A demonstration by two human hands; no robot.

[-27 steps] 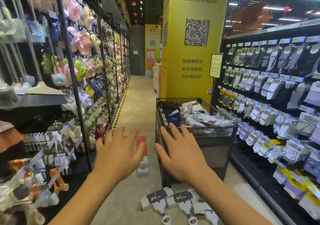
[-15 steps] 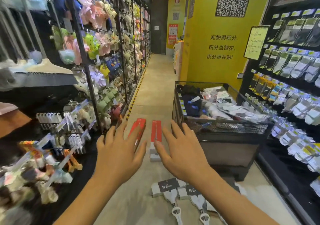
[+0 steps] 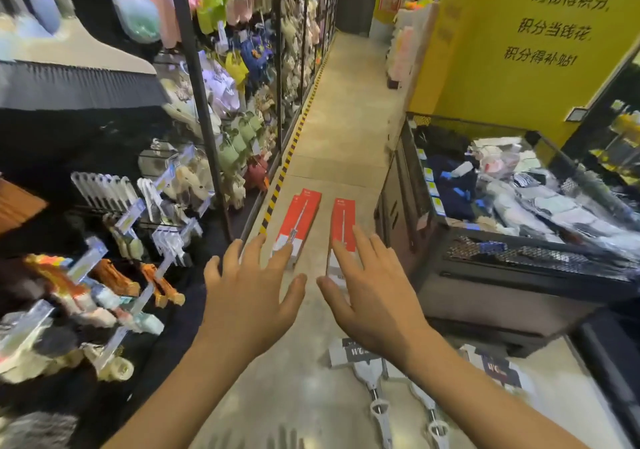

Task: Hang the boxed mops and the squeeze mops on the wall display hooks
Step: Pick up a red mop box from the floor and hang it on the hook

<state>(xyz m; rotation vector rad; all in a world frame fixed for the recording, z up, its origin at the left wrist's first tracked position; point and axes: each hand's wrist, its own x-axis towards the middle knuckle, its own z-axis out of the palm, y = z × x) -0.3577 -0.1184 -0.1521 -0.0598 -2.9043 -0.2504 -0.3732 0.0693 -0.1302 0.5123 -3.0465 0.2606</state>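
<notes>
Squeeze mops (image 3: 374, 372) lie on the aisle floor (image 3: 311, 362) nearest. Above them, left hand (image 3: 247, 296) and right hand (image 3: 372, 296) reach forward, fingers spread, holding nothing. Beyond, red boxed mops (image 3: 299, 222) lie on the floor. Nothing appears hung yet.

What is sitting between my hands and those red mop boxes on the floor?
Nothing visible. Both hands, left and right, reach open over bare floor toward the red boxes, which lie unobstructed just ahead.
</notes>
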